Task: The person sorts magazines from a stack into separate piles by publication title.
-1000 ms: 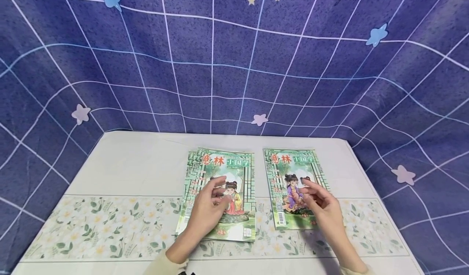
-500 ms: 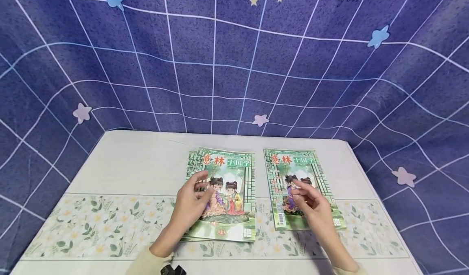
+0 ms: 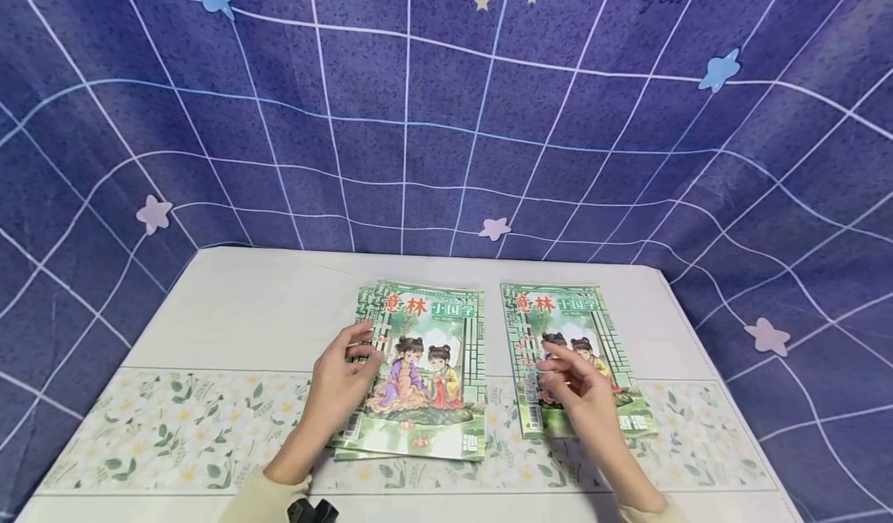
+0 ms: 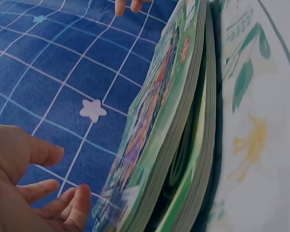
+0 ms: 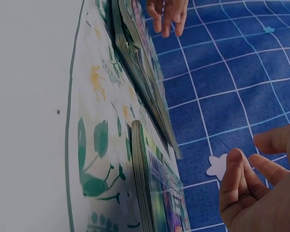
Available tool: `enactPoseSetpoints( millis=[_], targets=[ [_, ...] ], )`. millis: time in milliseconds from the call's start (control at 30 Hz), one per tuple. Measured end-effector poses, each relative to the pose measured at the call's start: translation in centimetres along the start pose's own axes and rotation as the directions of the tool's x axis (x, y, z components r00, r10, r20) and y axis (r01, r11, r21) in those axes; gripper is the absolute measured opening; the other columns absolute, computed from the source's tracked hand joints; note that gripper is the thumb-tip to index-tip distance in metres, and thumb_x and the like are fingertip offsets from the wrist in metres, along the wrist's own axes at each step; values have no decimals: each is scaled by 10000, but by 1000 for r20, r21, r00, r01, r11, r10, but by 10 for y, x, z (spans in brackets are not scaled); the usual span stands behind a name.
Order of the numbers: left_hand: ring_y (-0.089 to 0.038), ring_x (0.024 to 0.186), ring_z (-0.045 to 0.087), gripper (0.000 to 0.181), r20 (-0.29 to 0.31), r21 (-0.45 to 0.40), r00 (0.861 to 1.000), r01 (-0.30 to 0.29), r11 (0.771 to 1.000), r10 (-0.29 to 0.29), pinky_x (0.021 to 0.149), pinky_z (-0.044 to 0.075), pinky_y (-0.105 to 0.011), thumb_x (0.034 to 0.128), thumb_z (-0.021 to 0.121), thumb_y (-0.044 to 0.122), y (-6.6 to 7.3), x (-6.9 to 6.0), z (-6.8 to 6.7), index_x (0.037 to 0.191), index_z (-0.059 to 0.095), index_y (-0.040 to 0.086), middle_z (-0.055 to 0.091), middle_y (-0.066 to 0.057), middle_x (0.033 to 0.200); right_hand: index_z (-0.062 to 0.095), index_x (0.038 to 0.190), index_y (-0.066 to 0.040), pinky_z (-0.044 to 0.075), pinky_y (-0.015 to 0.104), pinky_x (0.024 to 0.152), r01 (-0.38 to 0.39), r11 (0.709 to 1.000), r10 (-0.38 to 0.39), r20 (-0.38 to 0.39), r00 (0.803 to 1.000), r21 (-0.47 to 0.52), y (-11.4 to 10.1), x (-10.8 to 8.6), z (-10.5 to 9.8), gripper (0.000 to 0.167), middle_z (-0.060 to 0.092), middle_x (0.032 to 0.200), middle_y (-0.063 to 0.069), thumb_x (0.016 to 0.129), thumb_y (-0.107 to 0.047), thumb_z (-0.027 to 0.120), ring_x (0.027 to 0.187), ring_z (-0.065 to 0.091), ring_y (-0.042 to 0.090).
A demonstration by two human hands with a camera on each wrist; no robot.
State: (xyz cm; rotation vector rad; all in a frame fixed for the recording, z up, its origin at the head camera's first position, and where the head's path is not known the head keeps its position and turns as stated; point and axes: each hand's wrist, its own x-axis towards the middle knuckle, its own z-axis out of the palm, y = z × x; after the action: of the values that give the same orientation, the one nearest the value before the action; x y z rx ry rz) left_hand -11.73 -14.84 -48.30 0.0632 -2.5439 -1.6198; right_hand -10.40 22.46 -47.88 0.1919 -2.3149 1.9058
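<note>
Two green magazines with a cartoon cover lie stacked on the left, the top magazine (image 3: pixel 436 422) slightly offset from the lower magazine (image 4: pixel 195 183). My left hand (image 3: pixel 342 380) is over their left edge, loosely curved; in the left wrist view the hand (image 4: pixel 43 188) holds nothing and stays apart from the covers. To the right lies a separate magazine (image 3: pixel 558 321) with the same cover. Above its lower middle is my right hand (image 3: pixel 586 395), fingers bent loosely. Nothing is held in that hand (image 5: pixel 256 188) in the right wrist view. It hides part of the cover picture.
A white table (image 3: pixel 230 314) bears a floral strip (image 3: pixel 230 430) across its nearer part. A narrow strip of table separates the stack from the single magazine. Behind and at the sides hangs a blue grid-patterned cloth (image 3: pixel 432 159) with stars.
My left hand has moved left, from over the cover picture to the stack's left edge. The right hand has drifted left over its magazine. The magazines have stayed in place.
</note>
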Motion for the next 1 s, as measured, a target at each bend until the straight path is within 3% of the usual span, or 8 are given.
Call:
enactPoseSetpoints(
  millis=[133, 500, 767, 1000],
  targets=[
    [-332, 1243, 710, 559, -18, 18, 1000, 11, 1000, -10, 869, 615, -257, 1060, 752, 95, -3, 1, -6, 1584, 562, 48, 659, -191, 1474, 641, 1485, 57, 652, 280, 812, -9, 1000, 10, 8, 1000, -6, 1, 2, 3, 456, 765, 1165, 198, 1034, 119, 672, 951, 748, 162],
    [-356, 1245, 711, 549, -30, 23, 999, 22, 999, -21, 916, 632, -327, 1064, 742, 91, -12, 3, -14, 1580, 561, 38, 660, -210, 1465, 643, 1508, 14, 634, 289, 701, -4, 999, 6, 44, 999, -44, 3, 8, 7, 443, 752, 1172, 259, 1068, 45, 679, 845, 716, 215],
    [-374, 1275, 683, 552, -34, 45, 998, 46, 998, -45, 1004, 619, -464, 1068, 745, 109, -16, 3, -17, 1581, 556, 30, 658, -219, 1471, 662, 1505, -20, 593, 261, 706, -39, 998, 41, 47, 998, -56, 6, 10, 14, 479, 742, 1191, 298, 1040, 97, 663, 883, 737, 256],
    [-359, 1256, 693, 545, -32, 49, 998, 61, 997, -59, 918, 602, -291, 1070, 741, 109, -17, 1, -17, 1581, 564, 38, 675, -216, 1452, 635, 1533, -17, 619, 294, 743, -103, 994, 105, 74, 992, -37, 5, 13, 20, 485, 733, 1215, 284, 1058, 76, 650, 940, 756, 288]
  ],
)
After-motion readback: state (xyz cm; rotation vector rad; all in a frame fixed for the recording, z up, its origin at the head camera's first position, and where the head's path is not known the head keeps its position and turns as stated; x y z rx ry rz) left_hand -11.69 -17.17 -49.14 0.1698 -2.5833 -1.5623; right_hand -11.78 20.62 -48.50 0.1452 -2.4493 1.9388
